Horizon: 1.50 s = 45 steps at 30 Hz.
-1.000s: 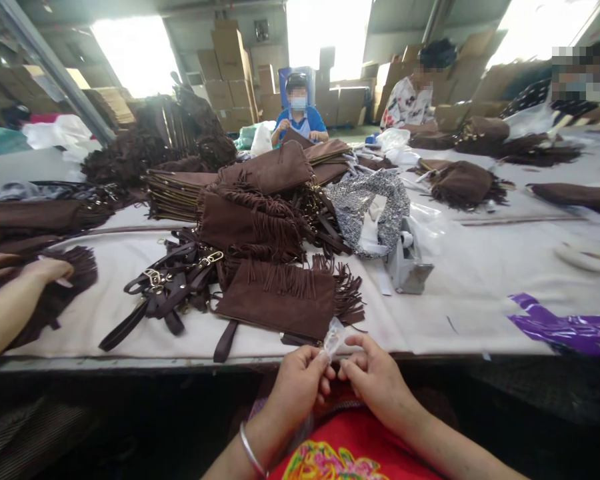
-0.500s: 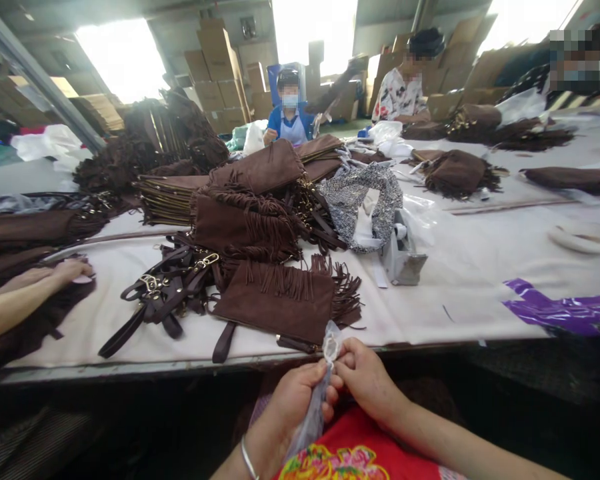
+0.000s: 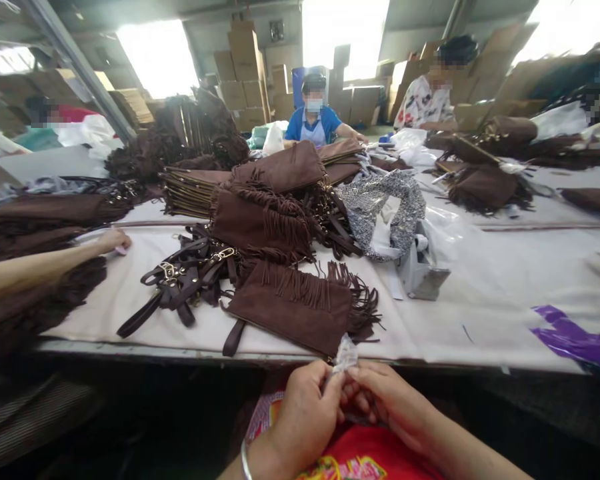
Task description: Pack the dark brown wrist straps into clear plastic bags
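Plastic film [image 3: 347,353] is pinched by left hand [image 3: 306,403] and right hand [image 3: 395,397] near table edge [image 3: 130,349].

Two bare hands, the left hand [image 3: 307,403] and the right hand [image 3: 395,400], pinch a clear, crinkled plastic strip [image 3: 346,355] at the table's edge.
Just beyond it, a dark brown, suede-look fringed pouch [image 3: 295,308] lies flat on a white cloth-covered table [image 3: 485,327], with dark brown straps with gold-coloured metal clips [image 3: 190,283] heaped on its left and a glossy purple plastic sheet [image 3: 580,339] far right.
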### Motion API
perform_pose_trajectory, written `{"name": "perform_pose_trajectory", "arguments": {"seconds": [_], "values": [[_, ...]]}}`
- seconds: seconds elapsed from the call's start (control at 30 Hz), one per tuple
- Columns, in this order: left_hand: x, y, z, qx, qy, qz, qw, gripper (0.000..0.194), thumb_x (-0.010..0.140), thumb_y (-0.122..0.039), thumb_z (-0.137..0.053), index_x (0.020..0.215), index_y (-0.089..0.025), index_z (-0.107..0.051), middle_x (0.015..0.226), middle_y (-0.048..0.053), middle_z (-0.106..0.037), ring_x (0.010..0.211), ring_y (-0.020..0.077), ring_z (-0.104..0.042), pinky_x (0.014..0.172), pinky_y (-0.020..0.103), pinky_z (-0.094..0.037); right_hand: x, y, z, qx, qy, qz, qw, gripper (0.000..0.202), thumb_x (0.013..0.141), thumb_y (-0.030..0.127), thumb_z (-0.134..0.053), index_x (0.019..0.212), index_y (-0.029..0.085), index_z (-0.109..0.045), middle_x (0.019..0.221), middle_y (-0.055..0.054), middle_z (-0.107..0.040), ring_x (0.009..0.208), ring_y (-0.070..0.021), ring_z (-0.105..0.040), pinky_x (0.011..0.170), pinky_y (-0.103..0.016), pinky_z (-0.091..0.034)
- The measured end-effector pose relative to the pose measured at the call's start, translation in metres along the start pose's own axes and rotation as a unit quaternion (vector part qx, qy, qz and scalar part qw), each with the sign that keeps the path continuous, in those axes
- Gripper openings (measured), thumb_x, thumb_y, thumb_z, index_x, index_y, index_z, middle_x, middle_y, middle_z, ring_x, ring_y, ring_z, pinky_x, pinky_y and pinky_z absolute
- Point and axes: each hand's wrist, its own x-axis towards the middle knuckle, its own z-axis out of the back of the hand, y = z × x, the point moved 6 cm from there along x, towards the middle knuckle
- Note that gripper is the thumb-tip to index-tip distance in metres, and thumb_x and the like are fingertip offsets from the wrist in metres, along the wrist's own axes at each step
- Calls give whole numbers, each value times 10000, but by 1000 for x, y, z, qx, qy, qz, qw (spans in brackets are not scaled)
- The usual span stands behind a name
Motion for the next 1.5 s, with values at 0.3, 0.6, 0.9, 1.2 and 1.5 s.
{"name": "perform_pose_trajectory", "arguments": {"seconds": [0.3, 0.6, 0.9, 1.2, 1.5], "values": [[1, 12, -9, -176, 67, 103, 977, 460, 817, -589, -501, 824, -138, -592, 691, 51, -639, 552, 135, -583, 474, 228, -445, 18, -10, 0, 163, -52, -3, 985, 374, 706, 432, -743, 703, 169, -477, 487, 104, -368, 388, -12, -188, 374, -171, -120], [11, 36, -28, -354, 95, 203, 908, 320, 675, -429, -692, 693, -119, -615, 535, -16, -526, 402, 59, -409, 398, 183, -321, 18, -12, 6, 210, -39, -7, 977, 378, 700, 375, -772, 684, 165, -458, 526, 99, -374, 399, 5, -154, 370, -154, -93], [17, 36, -28, -370, 54, 169, 912, 354, 574, -424, -773, 708, -127, -636, 519, -25, -545, 442, 79, -425, 461, 216, -304, 21, -18, 9, 212, -27, -10, 977, 398, 705, 384, -762, 661, 174, -427, 516, 102, -359, 386, 4, -153, 366, -158, -81], [14, 28, -7, -238, -41, 93, 966, 300, 690, -433, -686, 701, -141, -617, 602, -13, -578, 550, 106, -460, 550, 234, -375, 13, -10, 9, 119, -108, 22, 987, 395, 713, 459, -726, 674, 188, -441, 471, 124, -297, 381, -13, -150, 366, -170, -105], [6, -17, 7, 185, -70, -195, 961, 217, 882, -207, -475, 710, -170, -602, 732, 34, -580, 720, 151, -536, 678, 270, -397, 15, 8, 18, -60, -170, 82, 980, 350, 723, 461, -667, 609, 175, -502, 456, 76, -401, 414, -57, -299, 403, -206, -230]]}}
